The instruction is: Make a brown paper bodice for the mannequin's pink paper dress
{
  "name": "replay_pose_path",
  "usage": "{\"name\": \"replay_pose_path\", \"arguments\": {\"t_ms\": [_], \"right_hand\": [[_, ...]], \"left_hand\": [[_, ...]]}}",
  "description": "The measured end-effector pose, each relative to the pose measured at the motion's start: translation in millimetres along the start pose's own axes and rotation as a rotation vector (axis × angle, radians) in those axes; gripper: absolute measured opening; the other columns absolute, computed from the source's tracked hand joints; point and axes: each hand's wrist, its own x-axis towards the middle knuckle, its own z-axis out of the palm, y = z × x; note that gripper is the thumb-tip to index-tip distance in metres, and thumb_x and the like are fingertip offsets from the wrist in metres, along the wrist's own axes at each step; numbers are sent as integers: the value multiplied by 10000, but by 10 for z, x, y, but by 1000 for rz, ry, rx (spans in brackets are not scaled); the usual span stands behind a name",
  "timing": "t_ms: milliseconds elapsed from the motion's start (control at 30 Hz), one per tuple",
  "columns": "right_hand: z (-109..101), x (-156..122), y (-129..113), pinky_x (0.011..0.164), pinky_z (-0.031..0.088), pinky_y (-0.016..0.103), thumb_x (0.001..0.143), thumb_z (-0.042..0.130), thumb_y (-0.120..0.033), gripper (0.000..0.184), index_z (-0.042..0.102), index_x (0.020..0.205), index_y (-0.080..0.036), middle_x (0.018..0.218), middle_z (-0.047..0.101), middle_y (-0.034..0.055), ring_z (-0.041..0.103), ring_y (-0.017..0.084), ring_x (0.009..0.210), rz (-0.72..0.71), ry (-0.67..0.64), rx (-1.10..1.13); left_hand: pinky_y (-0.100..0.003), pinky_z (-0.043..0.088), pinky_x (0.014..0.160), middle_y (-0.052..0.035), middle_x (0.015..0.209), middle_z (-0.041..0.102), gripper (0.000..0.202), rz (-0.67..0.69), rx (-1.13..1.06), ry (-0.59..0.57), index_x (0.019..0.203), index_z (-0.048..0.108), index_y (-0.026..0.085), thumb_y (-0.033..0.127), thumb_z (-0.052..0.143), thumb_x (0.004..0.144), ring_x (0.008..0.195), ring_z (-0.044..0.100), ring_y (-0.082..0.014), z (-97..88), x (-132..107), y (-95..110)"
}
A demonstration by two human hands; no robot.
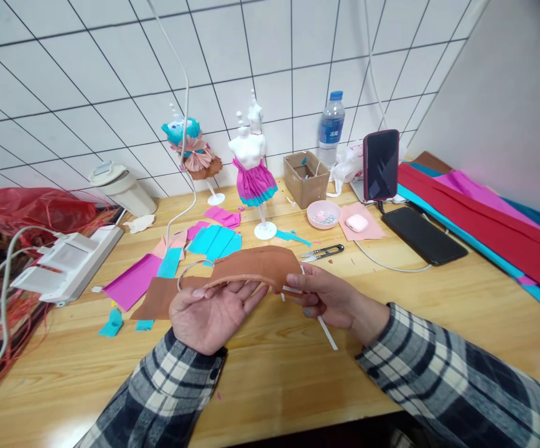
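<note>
A strip of brown crepe paper (pixel 256 262) arches between my two hands above the table. A pale strip, like tape, runs along its near edge. My left hand (pixel 214 317) is palm up, with fingers under the paper and the thumb at its left end. At the right end, my right hand (pixel 323 295) pinches the paper together with the pale strip, whose loose tail (pixel 327 333) hangs below. A thin white loop (pixel 190 266) stands out by the left end. Another brown paper piece (pixel 155 298) lies on the table behind my left hand.
Behind the hands are thread snips (pixel 323 252), a pink bowl (pixel 323 214), a cardboard box (pixel 306 177) and a mannequin in a magenta skirt (pixel 255 180). Blue crepe pieces (pixel 216 241) lie left, near a power strip (pixel 71 267). Phones (pixel 423 235) and rolled paper (pixel 484 218) are right.
</note>
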Motion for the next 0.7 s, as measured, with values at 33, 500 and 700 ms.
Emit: {"name": "replay_pose_path", "arguments": {"t_ms": [33,500,700], "right_hand": [[1,0,4,385,67,143,692,806,-373,399,568,960,-199,661,472,-86,153,19,463,-8,-3,-19],[-236,128,-39,697,514,226,632,823,-189,457,629,1046,-198,917,714,4,661,139,817,-204,146,-282],[-213,144,34,824,532,358,662,799,-262,441,598,1049,-195,966,731,43,692,203,883,-195,136,-357]], "left_hand": [[-482,449,1042,-52,1033,758,82,2,-9,1,559,632,224,266,604,624,1155,616,-289,-9,3,-4],[-302,490,740,-44,735,624,340,302,856,314,581,557,174,422,674,782,749,569,-179,-391,120,441],[-293,388,563,-29,512,491,517,268,1071,-87,454,538,187,567,643,788,537,448,-149,-145,-88,247]]}}
